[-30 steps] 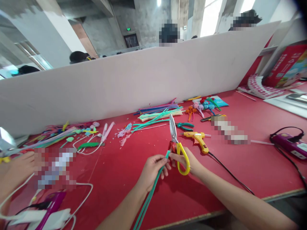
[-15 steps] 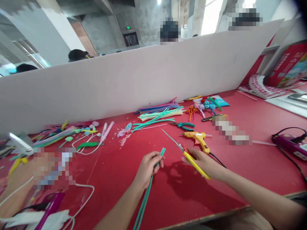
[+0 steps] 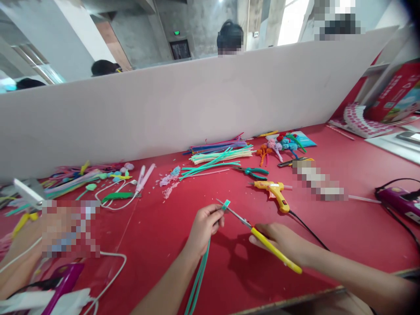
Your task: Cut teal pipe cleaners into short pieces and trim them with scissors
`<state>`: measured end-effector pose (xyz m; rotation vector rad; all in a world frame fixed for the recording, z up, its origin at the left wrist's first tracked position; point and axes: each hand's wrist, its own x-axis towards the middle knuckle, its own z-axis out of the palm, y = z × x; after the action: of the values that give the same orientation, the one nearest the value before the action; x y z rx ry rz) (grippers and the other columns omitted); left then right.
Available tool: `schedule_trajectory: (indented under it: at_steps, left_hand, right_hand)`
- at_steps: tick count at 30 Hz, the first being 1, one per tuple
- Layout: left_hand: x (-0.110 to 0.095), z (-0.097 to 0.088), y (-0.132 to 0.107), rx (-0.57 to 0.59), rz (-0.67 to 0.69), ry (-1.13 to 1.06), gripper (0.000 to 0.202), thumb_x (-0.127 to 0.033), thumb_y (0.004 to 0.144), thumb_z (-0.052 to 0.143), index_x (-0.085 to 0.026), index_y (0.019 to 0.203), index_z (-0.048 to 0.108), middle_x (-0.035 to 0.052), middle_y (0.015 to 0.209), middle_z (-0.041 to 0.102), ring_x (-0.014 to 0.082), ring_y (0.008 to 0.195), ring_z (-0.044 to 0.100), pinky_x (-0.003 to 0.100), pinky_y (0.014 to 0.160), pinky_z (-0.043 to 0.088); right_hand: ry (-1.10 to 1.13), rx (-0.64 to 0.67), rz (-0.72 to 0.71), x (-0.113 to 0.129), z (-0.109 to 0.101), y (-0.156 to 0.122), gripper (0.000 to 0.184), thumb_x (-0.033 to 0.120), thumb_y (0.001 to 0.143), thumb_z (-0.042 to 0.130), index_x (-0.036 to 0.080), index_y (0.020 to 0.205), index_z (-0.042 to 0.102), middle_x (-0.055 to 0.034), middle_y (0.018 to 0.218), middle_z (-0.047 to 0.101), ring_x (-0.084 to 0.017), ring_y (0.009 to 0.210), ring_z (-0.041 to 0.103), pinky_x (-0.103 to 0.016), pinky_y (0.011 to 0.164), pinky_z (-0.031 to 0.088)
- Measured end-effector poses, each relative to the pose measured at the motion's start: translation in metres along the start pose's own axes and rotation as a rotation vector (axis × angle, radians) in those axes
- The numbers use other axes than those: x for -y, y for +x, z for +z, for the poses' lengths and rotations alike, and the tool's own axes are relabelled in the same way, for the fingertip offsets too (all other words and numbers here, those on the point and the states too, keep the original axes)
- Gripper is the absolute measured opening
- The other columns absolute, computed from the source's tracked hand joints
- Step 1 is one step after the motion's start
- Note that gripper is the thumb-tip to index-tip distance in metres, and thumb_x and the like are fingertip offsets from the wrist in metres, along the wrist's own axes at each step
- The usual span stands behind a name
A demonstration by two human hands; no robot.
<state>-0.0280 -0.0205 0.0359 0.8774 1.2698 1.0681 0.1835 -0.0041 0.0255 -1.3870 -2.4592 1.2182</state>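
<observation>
My left hand [image 3: 204, 226] is closed around a bundle of teal pipe cleaners [image 3: 198, 280] that runs down toward the table's near edge, with the short tips sticking out above my fingers. My right hand [image 3: 280, 239] grips yellow-handled scissors [image 3: 259, 236], held low and nearly flat. Their metal blades reach left and meet the teal tips just above my left fingers.
A yellow glue gun [image 3: 274, 193] with a black cord lies just beyond my right hand. Teal pliers [image 3: 254, 172] and piles of coloured pipe cleaners [image 3: 218, 153] sit farther back against a white divider board [image 3: 197, 100]. Another person's arm [image 3: 16, 258], cables and a purple device are at the left.
The scissors went from upright beside the teal tips to swung away right, then came back low and flat with the blades at the tips. My left hand stayed put.
</observation>
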Motion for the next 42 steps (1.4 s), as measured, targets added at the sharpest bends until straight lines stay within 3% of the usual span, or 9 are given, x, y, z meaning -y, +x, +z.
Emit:
schedule_trajectory:
  at_steps: [11, 26, 32, 42]
  left_hand:
    - [0.004, -0.003, 0.003, 0.045, -0.011, -0.011, 0.018, -0.029, 0.070, 0.051, -0.012, 0.074, 0.055, -0.0032, 0.049, 0.045, 0.0026, 0.036, 0.023, 0.020, 0.037, 0.010]
    - [0.010, 0.000, 0.015, -0.049, 0.021, 0.006, 0.021, -0.033, 0.070, 0.051, -0.013, 0.071, 0.055, -0.0058, 0.044, 0.040, 0.0027, 0.034, 0.022, 0.020, 0.035, 0.011]
    - [0.013, -0.005, 0.020, -0.032, 0.007, -0.003, 0.017, -0.029, 0.070, 0.050, -0.014, 0.064, 0.051, -0.0056, 0.044, 0.040, 0.0025, 0.033, 0.022, 0.020, 0.035, 0.011]
    - [0.024, -0.017, 0.027, -0.059, -0.046, -0.040, 0.019, -0.031, 0.068, 0.051, -0.013, 0.071, 0.056, -0.0067, 0.043, 0.039, 0.0022, 0.031, 0.021, 0.019, 0.035, 0.010]
  right_hand:
    - [0.019, 0.012, -0.009, -0.005, 0.005, 0.005, 0.042, 0.056, 0.075, 0.037, 0.018, 0.059, 0.046, 0.0024, 0.051, 0.043, -0.008, 0.046, 0.034, -0.021, 0.044, 0.022]
    - [0.145, 0.098, 0.017, 0.002, -0.008, 0.008, 0.041, 0.057, 0.071, 0.042, 0.018, 0.061, 0.046, 0.0029, 0.054, 0.042, -0.008, 0.048, 0.035, -0.020, 0.047, 0.028]
    - [0.380, 0.224, 0.119, 0.005, -0.005, 0.016, 0.046, 0.059, 0.075, 0.033, 0.017, 0.068, 0.050, 0.0016, 0.054, 0.046, -0.008, 0.045, 0.039, -0.019, 0.042, 0.028]
    - [0.300, 0.319, 0.089, 0.016, -0.016, 0.028, 0.046, 0.058, 0.075, 0.035, 0.015, 0.071, 0.052, 0.0019, 0.054, 0.045, -0.006, 0.042, 0.040, -0.018, 0.040, 0.031]
